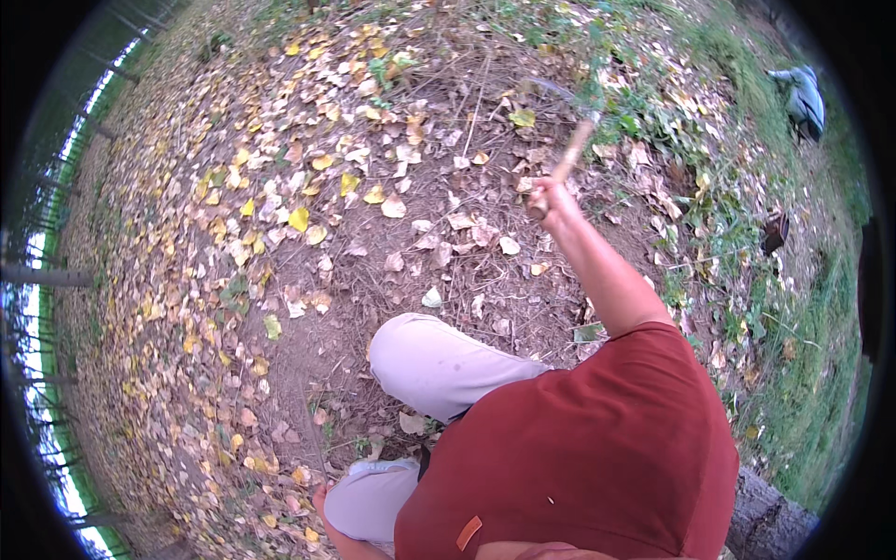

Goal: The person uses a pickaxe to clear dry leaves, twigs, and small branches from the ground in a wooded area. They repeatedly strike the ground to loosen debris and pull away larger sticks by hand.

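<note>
My right hand is closed around the wooden handle of a sickle, with my arm stretched forward. The sickle's thin curved blade reaches left from the handle's far end, low among dry stalks and green weeds. Down at the lower left, my left hand is beside my bent knee in light trousers. Its fingers are mostly hidden, and a thin dark stalk-like line runs up from near it; whether the hand holds it I cannot tell.
Yellow and brown fallen leaves cover the soil. Grass grows along the right. A pale blue bag-like thing lies at the far right, with a small dark object nearer. A rough trunk is at lower right; thin tree trunks stand left.
</note>
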`<move>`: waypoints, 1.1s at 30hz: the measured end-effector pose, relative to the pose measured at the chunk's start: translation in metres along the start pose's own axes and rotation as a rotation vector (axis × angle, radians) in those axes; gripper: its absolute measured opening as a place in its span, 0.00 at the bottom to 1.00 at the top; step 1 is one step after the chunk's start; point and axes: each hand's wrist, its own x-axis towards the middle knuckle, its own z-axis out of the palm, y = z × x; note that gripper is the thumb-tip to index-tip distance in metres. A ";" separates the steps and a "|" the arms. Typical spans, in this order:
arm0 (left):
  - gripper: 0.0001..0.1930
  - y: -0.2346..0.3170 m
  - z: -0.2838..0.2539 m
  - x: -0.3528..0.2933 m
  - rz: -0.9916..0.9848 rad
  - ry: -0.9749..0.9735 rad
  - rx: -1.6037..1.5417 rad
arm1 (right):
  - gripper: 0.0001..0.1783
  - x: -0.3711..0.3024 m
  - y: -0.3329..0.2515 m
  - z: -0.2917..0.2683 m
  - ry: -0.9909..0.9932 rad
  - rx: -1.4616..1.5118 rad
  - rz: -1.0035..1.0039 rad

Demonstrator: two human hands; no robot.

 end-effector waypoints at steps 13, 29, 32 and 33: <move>0.15 0.075 0.007 -0.026 -0.241 -0.204 -0.037 | 0.03 0.134 -0.119 -0.159 0.306 0.251 -0.127; 0.14 0.150 0.099 0.216 0.127 -0.057 -0.200 | 0.04 -0.066 0.076 0.000 -0.162 -0.553 0.323; 0.13 0.174 0.121 0.219 0.123 -0.144 -0.261 | 0.04 -0.053 0.052 -0.016 -0.171 -0.474 0.250; 0.13 0.196 0.121 0.209 0.136 -0.146 -0.208 | 0.04 -0.047 0.041 -0.022 -0.132 -0.401 0.238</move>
